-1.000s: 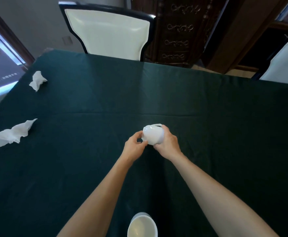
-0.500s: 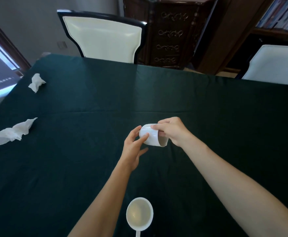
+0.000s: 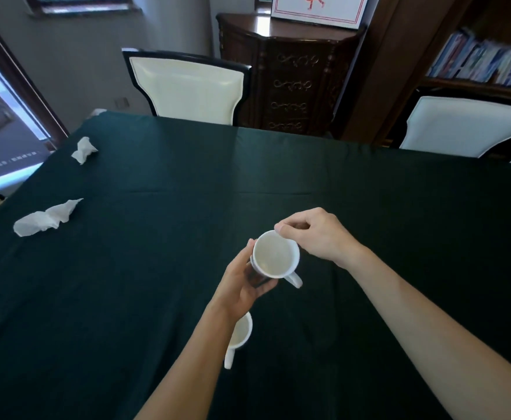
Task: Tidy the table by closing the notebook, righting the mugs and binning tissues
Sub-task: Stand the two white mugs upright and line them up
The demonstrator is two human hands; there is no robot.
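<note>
1. Where the dark green tablecloth (image 3: 369, 207) runs out to the far left: two white tissues. Flattened tissue (image 3: 46, 219) nearer the front edge, crumpled tissue (image 3: 83, 150) farther back, well apart from each other and from both hands.
2. Left of centre: left hand (image 3: 245, 283), palm up, fingers curled loosely round the lower side of the held mug (image 3: 275, 258), touching its wall.
3. At centre: held mug, white, mouth facing up toward the camera, handle pointing down and to the right. Whether resting on the cloth or just above it, cannot tell.
4. Below it, partly hidden behind the left forearm: second mug (image 3: 241, 333), white, upright on the cloth, handle toward the near edge (inside looks bare).
5. Right of centre: right hand (image 3: 318, 234), thumb and forefinger pinching the far rim of the held mug, other fingers tucked in.
6. Beyond the table's far edge: two cream chairs, left chair (image 3: 186, 87) and right chair (image 3: 466, 125).
</note>
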